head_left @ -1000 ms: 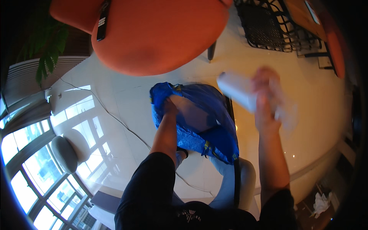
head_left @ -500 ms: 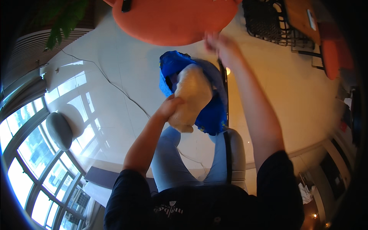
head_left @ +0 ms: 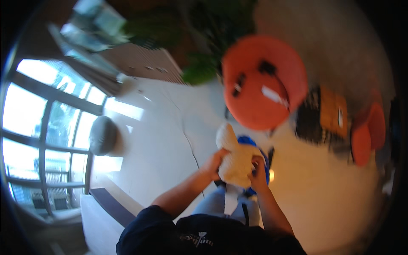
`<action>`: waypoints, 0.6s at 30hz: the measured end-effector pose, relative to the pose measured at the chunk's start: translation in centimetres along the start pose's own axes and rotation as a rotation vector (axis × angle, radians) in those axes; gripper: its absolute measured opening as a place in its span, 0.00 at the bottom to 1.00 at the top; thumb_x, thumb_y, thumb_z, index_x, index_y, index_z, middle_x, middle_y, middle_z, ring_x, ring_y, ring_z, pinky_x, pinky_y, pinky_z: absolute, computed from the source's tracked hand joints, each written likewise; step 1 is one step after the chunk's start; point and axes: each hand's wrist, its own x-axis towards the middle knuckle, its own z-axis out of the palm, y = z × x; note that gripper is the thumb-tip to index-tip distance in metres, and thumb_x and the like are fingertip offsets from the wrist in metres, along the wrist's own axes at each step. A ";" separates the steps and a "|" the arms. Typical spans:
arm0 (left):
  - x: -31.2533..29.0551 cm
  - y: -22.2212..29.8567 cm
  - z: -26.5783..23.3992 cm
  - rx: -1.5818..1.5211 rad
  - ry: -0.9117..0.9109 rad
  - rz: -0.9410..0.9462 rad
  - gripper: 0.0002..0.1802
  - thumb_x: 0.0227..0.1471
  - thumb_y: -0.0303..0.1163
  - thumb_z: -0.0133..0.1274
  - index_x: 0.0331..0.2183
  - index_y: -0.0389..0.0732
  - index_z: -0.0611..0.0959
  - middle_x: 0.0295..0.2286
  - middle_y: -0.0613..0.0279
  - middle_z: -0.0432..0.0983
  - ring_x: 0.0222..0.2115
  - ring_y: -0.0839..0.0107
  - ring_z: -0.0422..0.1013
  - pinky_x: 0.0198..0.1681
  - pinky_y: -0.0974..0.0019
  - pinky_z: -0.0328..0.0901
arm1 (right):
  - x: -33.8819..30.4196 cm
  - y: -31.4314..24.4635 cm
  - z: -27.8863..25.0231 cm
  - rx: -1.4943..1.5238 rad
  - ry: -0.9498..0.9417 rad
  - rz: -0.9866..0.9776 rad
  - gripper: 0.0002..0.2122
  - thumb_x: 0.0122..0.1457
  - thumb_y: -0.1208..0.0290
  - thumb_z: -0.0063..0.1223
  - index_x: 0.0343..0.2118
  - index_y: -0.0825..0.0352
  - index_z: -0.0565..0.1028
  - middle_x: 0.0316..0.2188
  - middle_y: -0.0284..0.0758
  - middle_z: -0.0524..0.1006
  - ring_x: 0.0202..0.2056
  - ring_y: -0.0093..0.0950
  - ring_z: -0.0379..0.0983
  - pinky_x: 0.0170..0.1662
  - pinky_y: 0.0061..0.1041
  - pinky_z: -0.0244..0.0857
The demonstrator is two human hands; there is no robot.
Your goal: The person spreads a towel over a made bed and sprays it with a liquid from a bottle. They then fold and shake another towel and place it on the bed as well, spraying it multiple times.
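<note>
There's the cream fluffy bundle (head_left: 239, 159), overlapping the blue bag (head_left: 246, 140)! Left hand (head_left: 213, 165) at its nine o'clock, grip closed on the edge; right hand (head_left: 258, 176) at four o'clock, fingers curled against it, how tightly I can't tell. Orange chair (head_left: 259, 108) beyond, at one o'clock.

Passable over pale floor (head_left: 151, 123) left of centre, crossed by thin cable (head_left: 192, 151), blocked just below centre by cream bundle (head_left: 237, 165), upper right by orange chair (head_left: 250, 111), mid-left by grey pouf (head_left: 103, 136)
</note>
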 end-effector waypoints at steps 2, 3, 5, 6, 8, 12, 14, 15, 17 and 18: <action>-5.9 1.5 2.9 -0.027 -0.049 0.059 0.26 0.49 0.36 0.42 0.48 0.33 0.63 0.44 0.49 0.66 0.43 0.57 0.66 0.48 0.56 0.60 | 2.0 -8.4 1.7 -0.092 -0.123 -0.084 0.26 0.49 0.65 0.50 0.51 0.64 0.55 0.46 0.38 0.61 0.48 0.29 0.59 0.51 0.29 0.55; -8.5 1.9 4.9 -0.016 -0.041 0.116 0.26 0.49 0.37 0.43 0.49 0.34 0.62 0.44 0.49 0.66 0.43 0.58 0.66 0.48 0.56 0.61 | 2.5 -11.2 2.7 0.013 -0.159 -0.042 0.26 0.51 0.67 0.48 0.53 0.63 0.53 0.48 0.38 0.59 0.51 0.29 0.57 0.52 0.29 0.54; -11.9 1.7 8.2 0.000 -0.033 0.175 0.28 0.49 0.38 0.44 0.49 0.34 0.61 0.44 0.50 0.66 0.44 0.59 0.66 0.48 0.57 0.61 | 2.7 -11.8 4.5 0.805 -0.194 0.412 0.27 0.53 0.64 0.46 0.54 0.64 0.51 0.48 0.39 0.60 0.51 0.31 0.57 0.53 0.29 0.53; -14.1 -0.2 8.0 0.102 -0.003 0.314 0.28 0.49 0.40 0.46 0.49 0.34 0.62 0.43 0.51 0.66 0.43 0.59 0.66 0.48 0.58 0.61 | 1.3 -12.4 4.8 0.749 -0.224 0.350 0.28 0.53 0.62 0.46 0.54 0.64 0.51 0.48 0.39 0.60 0.51 0.31 0.57 0.53 0.30 0.53; -18.3 -3.3 8.0 0.309 0.073 0.586 0.30 0.49 0.43 0.49 0.48 0.35 0.62 0.42 0.52 0.66 0.42 0.59 0.66 0.47 0.60 0.60 | -0.3 -14.3 4.9 0.644 -0.275 0.215 0.29 0.52 0.58 0.47 0.53 0.65 0.52 0.48 0.39 0.61 0.51 0.32 0.58 0.53 0.31 0.53; -27.6 -7.5 9.5 1.789 0.480 1.581 0.46 0.33 0.50 0.62 0.49 0.36 0.61 0.49 0.40 0.53 0.47 0.42 0.57 0.50 0.48 0.54 | -1.6 -17.5 2.4 0.474 -0.343 0.025 0.30 0.52 0.56 0.48 0.53 0.66 0.53 0.48 0.40 0.61 0.50 0.32 0.58 0.52 0.32 0.54; -29.4 -11.4 9.2 1.675 0.364 1.656 0.50 0.29 0.49 0.65 0.49 0.35 0.60 0.51 0.35 0.49 0.49 0.37 0.53 0.51 0.47 0.50 | -3.1 -19.1 1.7 0.436 -0.407 -0.019 0.30 0.51 0.56 0.48 0.53 0.66 0.52 0.48 0.40 0.61 0.50 0.32 0.58 0.52 0.31 0.54; -30.1 -14.0 7.5 1.671 0.350 1.552 0.50 0.30 0.48 0.65 0.50 0.34 0.58 0.50 0.32 0.49 0.50 0.36 0.51 0.52 0.48 0.50 | -4.3 -20.3 1.6 0.427 -0.446 -0.046 0.31 0.51 0.56 0.48 0.53 0.66 0.52 0.48 0.40 0.61 0.50 0.32 0.58 0.52 0.31 0.54; -31.5 -19.1 6.6 0.911 0.144 1.377 0.43 0.38 0.41 0.60 0.51 0.33 0.58 0.46 0.38 0.58 0.47 0.44 0.59 0.48 0.53 0.56 | -6.1 -23.1 1.2 0.381 -0.494 -0.131 0.31 0.51 0.56 0.49 0.54 0.66 0.52 0.48 0.39 0.61 0.50 0.31 0.58 0.52 0.31 0.54; -32.1 -21.4 6.2 0.512 0.072 1.330 0.39 0.42 0.38 0.57 0.51 0.33 0.58 0.44 0.41 0.63 0.46 0.49 0.62 0.46 0.56 0.59 | -7.0 -23.9 1.3 0.365 -0.517 -0.158 0.31 0.51 0.56 0.49 0.54 0.66 0.52 0.48 0.39 0.61 0.50 0.31 0.58 0.52 0.31 0.54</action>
